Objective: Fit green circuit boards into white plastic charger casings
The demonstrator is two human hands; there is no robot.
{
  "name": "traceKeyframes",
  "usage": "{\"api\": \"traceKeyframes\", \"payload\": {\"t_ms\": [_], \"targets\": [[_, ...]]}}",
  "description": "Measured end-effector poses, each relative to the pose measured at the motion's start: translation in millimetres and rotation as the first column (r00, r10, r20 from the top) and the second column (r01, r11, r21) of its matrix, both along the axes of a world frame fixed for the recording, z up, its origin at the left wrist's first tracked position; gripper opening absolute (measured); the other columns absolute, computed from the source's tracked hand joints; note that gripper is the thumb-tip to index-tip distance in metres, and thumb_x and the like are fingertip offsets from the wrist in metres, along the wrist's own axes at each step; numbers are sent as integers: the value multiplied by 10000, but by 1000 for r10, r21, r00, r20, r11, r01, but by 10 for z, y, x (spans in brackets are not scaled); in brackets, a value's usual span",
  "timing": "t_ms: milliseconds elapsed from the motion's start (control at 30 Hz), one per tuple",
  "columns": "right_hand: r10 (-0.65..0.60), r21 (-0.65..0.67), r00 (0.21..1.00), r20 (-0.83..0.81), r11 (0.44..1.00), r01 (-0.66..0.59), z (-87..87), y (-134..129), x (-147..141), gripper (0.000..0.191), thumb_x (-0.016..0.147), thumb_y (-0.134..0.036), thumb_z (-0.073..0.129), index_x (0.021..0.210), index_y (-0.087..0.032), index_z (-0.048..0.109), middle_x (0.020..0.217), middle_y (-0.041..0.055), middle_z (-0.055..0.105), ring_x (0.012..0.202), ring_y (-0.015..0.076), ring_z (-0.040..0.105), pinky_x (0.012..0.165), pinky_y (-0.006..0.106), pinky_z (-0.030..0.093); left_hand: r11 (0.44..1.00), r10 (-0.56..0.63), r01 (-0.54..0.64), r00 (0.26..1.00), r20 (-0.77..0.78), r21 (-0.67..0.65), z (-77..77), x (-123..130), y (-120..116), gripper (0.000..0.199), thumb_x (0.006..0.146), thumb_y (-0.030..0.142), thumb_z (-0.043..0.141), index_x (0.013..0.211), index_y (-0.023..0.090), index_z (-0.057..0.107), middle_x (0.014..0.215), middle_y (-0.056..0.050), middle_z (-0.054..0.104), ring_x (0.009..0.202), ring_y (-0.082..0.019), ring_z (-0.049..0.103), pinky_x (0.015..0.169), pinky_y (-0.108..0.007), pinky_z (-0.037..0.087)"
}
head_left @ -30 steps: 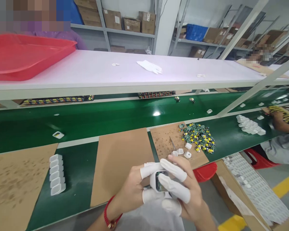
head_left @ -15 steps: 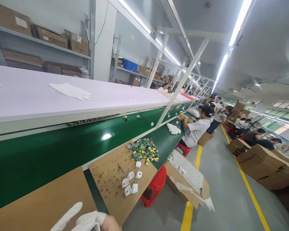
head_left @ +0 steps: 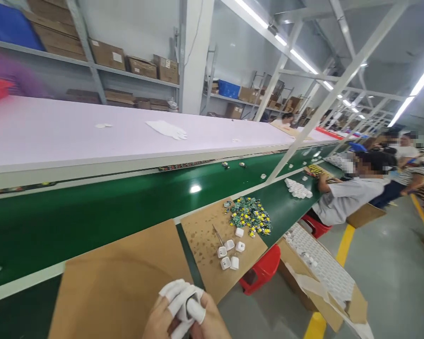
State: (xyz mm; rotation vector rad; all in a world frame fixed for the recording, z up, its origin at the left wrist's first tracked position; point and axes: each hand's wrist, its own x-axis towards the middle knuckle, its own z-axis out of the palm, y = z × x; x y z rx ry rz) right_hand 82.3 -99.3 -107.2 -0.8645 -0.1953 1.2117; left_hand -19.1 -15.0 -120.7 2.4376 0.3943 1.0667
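Observation:
My left hand [head_left: 161, 313] and my right hand [head_left: 210, 316] are together at the bottom of the view, above a bare brown cardboard sheet [head_left: 127, 278]. White cloth covers several fingertips, while the backs of the hands are bare. The fingers of both hands are curled and pressed against each other. Between them is a dark greyish gap, and whatever lies in it is hidden. To their right, white charger housings [head_left: 234, 262] lie on a second, stained cardboard sheet [head_left: 201, 235]. Tweezers [head_left: 218, 234] rest beside the housings, near a heap of small green-and-yellow circuit boards [head_left: 250, 215].
A green conveyor belt [head_left: 127, 207] runs behind the cardboard, below a raised white shelf [head_left: 127, 141] with a white glove [head_left: 167, 129]. A red stool [head_left: 265, 268] and an open carton of white parts [head_left: 321, 263] stand right. A co-worker [head_left: 353, 197] sits farther along.
The view has swung left, so the bench appears farther right. My hands have come together; earlier a white-covered finger was stretched out. A blurred purple and red shape now shows at far left.

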Motion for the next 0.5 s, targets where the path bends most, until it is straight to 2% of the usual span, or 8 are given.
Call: {"api": "traceKeyframes", "payload": {"t_ms": [67, 133, 267, 333, 400, 500], "targets": [[33, -32, 999, 10, 999, -33, -111, -53, -8, 558, 489, -581, 854, 876, -197, 733, 710, 43, 651, 697, 201, 611, 667, 343, 525, 998, 26, -21, 995, -99, 54, -84, -61, -23, 383, 818, 313, 691, 1201, 305, 679, 1116, -77, 758, 1027, -238, 714, 882, -287, 615], [68, -57, 997, 22, 996, -66, -257, -95, -12, 563, 516, -587, 849, 917, -208, 736, 780, 48, 684, 724, 194, 617, 689, 329, 519, 998, 61, -56, 972, -228, 29, -133, -109, -100, 406, 801, 263, 702, 1207, 256, 681, 1141, -111, 750, 1057, -272, 704, 896, -347, 620], [167, -169, 984, 61, 973, -155, -615, -138, 21, 563, 511, -575, 870, 904, -190, 750, 850, 72, 736, 771, 199, 652, 710, 309, 519, 971, 58, -156, 889, -455, -182, -139, -145, -288, 452, 755, 138, 681, 1204, 190, 681, 1191, -161, 720, 1156, -326, 644, 993, -483, 563], [187, -258, 977, 99, 953, -156, -766, -167, 73, 581, 491, -551, 891, 923, -187, 757, 956, 93, 756, 847, 208, 677, 740, 296, 524, 923, 13, -214, 849, -529, -319, -121, -176, -333, 461, 736, 109, 662, 1193, 171, 681, 1209, -176, 707, 1161, -321, 631, 1038, -501, 520], [179, -339, 974, 138, 933, -123, -863, -222, 155, 624, 499, -616, 861, 948, -195, 756, 1036, 110, 755, 873, 223, 700, 729, 297, 530, 852, 14, -309, 821, -570, -424, -143, -247, -310, 482, 716, 93, 654, 1192, 166, 677, 1232, -170, 698, 1184, -312, 621, 1079, -483, 483], [166, -409, 967, 194, 909, -74, -912, -366, 328, 662, 554, -759, 741, 907, -199, 744, 953, 127, 765, 784, 241, 718, 672, 328, 537, 729, 171, -508, 784, -597, -459, -291, -417, -89, 431, 749, 99, 623, 1172, 165, 676, 1185, -146, 718, 1155, -294, 648, 1053, -433, 502]]}}
